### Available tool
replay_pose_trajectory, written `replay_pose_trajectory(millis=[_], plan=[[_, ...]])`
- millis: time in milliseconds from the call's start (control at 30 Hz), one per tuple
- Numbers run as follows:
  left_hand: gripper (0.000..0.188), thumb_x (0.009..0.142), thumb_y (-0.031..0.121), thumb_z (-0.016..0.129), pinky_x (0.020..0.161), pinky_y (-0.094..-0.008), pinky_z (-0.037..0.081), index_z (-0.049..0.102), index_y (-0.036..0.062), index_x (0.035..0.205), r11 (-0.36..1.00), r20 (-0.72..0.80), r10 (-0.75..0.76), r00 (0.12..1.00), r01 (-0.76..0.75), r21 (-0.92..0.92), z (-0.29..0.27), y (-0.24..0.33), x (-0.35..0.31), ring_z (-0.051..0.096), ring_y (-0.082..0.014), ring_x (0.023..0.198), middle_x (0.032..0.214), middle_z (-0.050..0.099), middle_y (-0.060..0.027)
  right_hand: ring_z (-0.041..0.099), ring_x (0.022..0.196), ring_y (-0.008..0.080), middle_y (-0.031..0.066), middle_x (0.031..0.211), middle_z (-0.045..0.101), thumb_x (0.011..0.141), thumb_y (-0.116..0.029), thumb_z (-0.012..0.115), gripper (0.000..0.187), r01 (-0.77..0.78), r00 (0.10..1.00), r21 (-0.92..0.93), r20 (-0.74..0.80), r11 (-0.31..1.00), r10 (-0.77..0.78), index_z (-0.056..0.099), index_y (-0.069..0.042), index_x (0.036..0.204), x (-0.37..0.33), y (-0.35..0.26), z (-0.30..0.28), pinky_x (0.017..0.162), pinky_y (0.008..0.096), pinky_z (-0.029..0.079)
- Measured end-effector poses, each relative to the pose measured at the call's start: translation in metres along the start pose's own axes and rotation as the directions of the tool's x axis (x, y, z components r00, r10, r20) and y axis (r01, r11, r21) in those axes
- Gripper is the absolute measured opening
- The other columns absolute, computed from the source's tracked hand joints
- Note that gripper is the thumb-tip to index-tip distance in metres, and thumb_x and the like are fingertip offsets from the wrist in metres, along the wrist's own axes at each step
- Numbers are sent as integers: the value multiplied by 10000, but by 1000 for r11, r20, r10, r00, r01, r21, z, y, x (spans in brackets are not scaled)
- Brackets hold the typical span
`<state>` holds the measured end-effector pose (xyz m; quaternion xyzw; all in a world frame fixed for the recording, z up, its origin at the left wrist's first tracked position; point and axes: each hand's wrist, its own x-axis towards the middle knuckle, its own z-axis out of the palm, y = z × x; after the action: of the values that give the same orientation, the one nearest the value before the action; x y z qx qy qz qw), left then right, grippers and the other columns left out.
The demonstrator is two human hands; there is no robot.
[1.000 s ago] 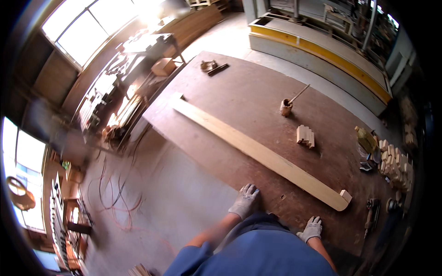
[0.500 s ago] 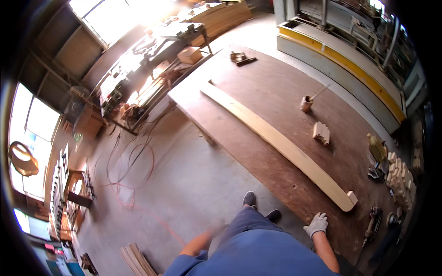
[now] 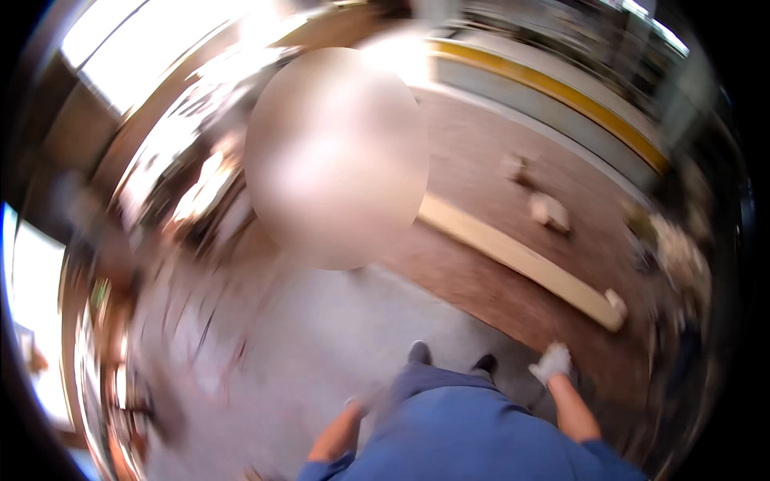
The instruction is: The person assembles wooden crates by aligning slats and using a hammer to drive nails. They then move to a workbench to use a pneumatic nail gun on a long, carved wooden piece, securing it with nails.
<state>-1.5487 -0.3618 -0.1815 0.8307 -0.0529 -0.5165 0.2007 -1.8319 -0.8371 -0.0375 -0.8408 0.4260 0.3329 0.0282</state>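
My right hand (image 3: 552, 363), in a whitish work glove, is at the near edge of the brown tabletop (image 3: 489, 301). Its thumb stands apart from the fingers and nothing shows in it. Beyond it lies a long pale wooden board (image 3: 521, 260), running diagonally along the table, apart from the hand. A small light wood block (image 3: 616, 301) sits beside the board's near end. Low at my left side hangs my left hand (image 3: 355, 406), over the floor; blur hides its fingers.
Small pale wood pieces (image 3: 549, 213) and a blurred small container (image 3: 514, 167) stand on the table. More wood pieces (image 3: 680, 252) are heaped at the right. A machine with a yellow strip (image 3: 561, 84) borders the far side. A smooth blurred oval hides the table's far left.
The whole view has shifted and blurred as my head moved, and the oval now covers part of it. My right hand stays by the table edge; the board still lies there.
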Motion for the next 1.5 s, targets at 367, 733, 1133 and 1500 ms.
replay_pose_trajectory(millis=[367,733,1133,1500], plan=[[338,871,100,792,564,-359,547,764,-18,1186,989,129,117,985,-128,74,-125,-25,166,671,-185,633,772,732,-88,252,1579,467,275,1715,222,746,-471,861,1164,-249,963,355,-10,901,270,289,-3,1645,-13,-81,-20,1099,533,500],[124,893,159,697,531,-365,482,650,125,783,99,666,692,277,-951,293,-60,192,130,630,-201,595,734,648,-41,418,1452,435,218,1636,408,894,-436,659,814,-200,928,282,-252,938,273,459,-47,1580,19,-91,37,1082,575,447],[210,904,199,726,631,-381,482,644,19,832,492,541,574,615,-787,372,61,297,80,605,-128,698,747,677,-94,367,1545,346,145,1727,307,1031,-213,474,572,-87,970,367,-179,926,162,467,-127,1597,19,-65,48,1019,580,517],[334,873,169,797,869,-426,584,757,9,1163,91,562,806,188,-976,196,59,450,20,735,-355,927,1003,773,-167,298,1580,372,171,1724,293,868,-401,736,880,-197,971,466,-28,863,237,407,-90,1623,-12,-61,-5,1076,523,473]])
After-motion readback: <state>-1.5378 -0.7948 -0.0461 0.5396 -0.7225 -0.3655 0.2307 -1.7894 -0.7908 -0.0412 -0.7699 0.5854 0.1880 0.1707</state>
